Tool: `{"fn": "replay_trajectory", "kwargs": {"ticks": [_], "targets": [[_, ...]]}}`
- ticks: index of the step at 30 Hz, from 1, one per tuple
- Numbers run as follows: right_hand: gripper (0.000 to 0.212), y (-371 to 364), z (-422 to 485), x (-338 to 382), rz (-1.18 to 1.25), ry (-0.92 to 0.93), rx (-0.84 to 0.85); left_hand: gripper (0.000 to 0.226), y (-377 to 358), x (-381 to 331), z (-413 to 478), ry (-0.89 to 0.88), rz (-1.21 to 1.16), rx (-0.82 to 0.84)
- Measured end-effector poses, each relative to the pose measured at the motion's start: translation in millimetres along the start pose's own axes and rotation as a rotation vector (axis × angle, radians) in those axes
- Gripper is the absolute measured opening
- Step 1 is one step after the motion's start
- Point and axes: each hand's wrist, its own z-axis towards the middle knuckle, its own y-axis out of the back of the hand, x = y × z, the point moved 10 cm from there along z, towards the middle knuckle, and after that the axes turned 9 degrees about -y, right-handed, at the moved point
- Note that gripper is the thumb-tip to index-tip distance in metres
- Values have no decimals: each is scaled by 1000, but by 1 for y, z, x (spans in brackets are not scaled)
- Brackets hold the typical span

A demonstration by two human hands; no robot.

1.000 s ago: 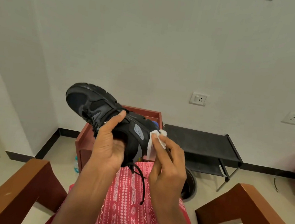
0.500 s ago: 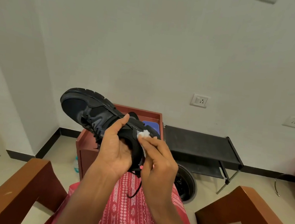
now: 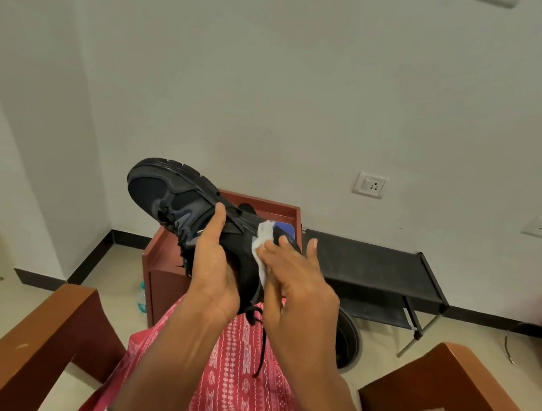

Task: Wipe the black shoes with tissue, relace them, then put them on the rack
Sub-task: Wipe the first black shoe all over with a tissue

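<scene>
Over the last second the right hand (image 3: 301, 284) has slid the tissue (image 3: 261, 250) along the shoe (image 3: 174, 200), and its fingers have flattened; they now lie spread, pressing the tissue against the shoe's side near the heel. The left hand (image 3: 212, 266) grips the shoe from below with its thumb up the side, holding it tipped in the air above the lap. Wiping looks midway at best: a lace (image 3: 261, 347) hangs loose, so relacing remains, and the rack (image 3: 374, 269) behind holds no shoe yet.

The left hand (image 3: 216, 277) grips, fingers curled (thumb up); the right hand (image 3: 300, 287) presses with flat fingers.
</scene>
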Motion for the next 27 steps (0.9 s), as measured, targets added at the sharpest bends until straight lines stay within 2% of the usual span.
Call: {"fn": "replay_trajectory", "kwargs": {"ticks": [3,7,14,17,21,27], "targets": [[36,4,-14,2,-19,12,-2,50,3,-7,2,-51,59,-15],[25,5,6,-2,31,-38,-19,59,4,-2,0,-43,146,-11],[23,-24,36,-12,36,-123,110,56,2,1,-1,-58,139,-12],[18,-12,23,-11,26,-84,35,59,10,-2,4,-68,165,-27],[26,13,-2,-20,-33,-31,-80,65,18,-5,5,-88,203,-81],[23,9,10,-21,-30,-134,-82,52,14,-12,6,-199,288,-101]]}}
